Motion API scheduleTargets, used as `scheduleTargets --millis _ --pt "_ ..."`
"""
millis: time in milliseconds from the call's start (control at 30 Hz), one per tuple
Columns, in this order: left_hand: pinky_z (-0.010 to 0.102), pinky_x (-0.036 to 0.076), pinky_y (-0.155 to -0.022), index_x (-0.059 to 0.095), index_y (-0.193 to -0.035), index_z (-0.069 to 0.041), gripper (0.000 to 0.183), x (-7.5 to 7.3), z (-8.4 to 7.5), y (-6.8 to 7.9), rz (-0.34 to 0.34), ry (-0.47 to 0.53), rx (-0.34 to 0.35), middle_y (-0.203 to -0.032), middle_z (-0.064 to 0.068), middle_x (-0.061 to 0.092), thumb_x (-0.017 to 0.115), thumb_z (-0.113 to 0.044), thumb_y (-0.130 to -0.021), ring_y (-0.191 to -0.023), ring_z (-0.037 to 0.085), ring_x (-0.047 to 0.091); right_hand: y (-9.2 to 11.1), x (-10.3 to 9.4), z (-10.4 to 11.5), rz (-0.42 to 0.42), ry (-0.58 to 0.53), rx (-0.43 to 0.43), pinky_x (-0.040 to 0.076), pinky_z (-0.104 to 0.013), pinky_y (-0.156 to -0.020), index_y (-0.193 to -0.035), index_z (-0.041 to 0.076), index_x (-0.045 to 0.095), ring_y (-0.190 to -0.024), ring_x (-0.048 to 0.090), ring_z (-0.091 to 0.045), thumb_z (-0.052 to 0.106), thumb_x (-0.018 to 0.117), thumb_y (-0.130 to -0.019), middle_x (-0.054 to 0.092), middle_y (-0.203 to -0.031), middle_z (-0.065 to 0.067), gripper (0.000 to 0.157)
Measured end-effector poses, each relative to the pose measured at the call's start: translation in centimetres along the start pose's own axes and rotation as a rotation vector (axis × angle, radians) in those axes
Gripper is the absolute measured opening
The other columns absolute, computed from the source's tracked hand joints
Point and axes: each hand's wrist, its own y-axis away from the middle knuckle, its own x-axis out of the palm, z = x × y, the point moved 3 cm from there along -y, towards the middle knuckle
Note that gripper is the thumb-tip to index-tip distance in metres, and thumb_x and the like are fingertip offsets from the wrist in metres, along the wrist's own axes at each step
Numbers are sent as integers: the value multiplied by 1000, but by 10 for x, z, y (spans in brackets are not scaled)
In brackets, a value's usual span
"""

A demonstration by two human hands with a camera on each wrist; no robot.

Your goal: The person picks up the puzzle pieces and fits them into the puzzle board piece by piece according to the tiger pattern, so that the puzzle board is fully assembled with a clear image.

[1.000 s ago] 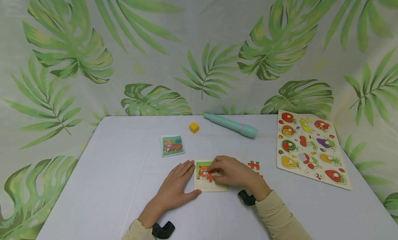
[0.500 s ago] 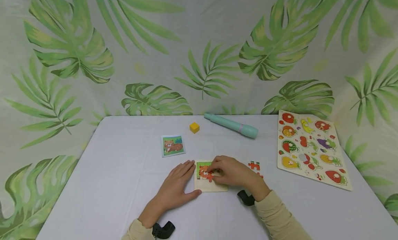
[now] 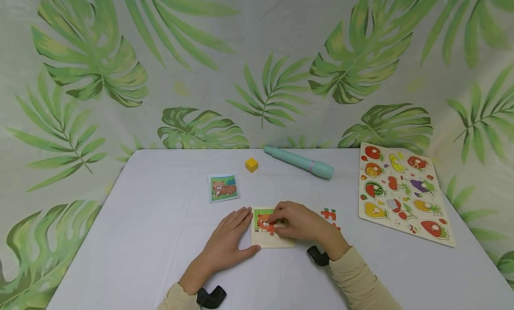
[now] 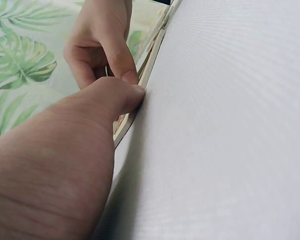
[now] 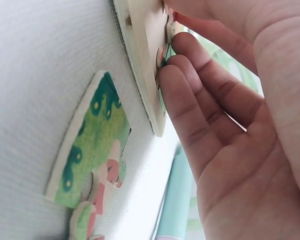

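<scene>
A small wooden tray puzzle (image 3: 274, 242) with a partly filled tiger picture lies in front of me. My left hand (image 3: 225, 242) rests flat on the cloth along its left side, fingers straight, thumb tip at the near left corner. In the left wrist view that thumb (image 4: 132, 96) presses against the tray's edge (image 4: 151, 60). Bent over the tray, my right hand (image 3: 300, 221) pinches an orange puzzle piece (image 3: 271, 230) between thumb and forefinger, low on the picture. Its other fingers (image 5: 177, 92) curve over the tray's right part and hide it.
Loose puzzle pieces (image 3: 328, 214) lie right of the tray, partly behind my right wrist; a green one (image 5: 102, 135) shows close up. Further back are a tiger picture card (image 3: 224, 188), a yellow cube (image 3: 251, 165) and a mint-green tube (image 3: 299, 162). A fruit puzzle board (image 3: 403, 196) stands right.
</scene>
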Motion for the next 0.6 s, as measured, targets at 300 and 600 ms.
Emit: scheduleTargets --millis 300,600 --pt "41 22 -129 39 -159 -5 90 -1 -1 0 2 5 -3 -168 5 33 68 -58 -92 -157 20 26 1 -1 0 6 -16 5 56 -29 -88 -113 17 80 -98 62 -11 17 77 -93 68 -108 7 21" --pt "42 22 -129 39 -159 -4 90 -2 -2 0 5 16 -3 -168 7 33 68 -58 -92 -157 21 26 4 0 0 5 -13 -28 55 -29 -87 -117 16 79 -98 61 -11 16 76 -94 68 -110 5 23"
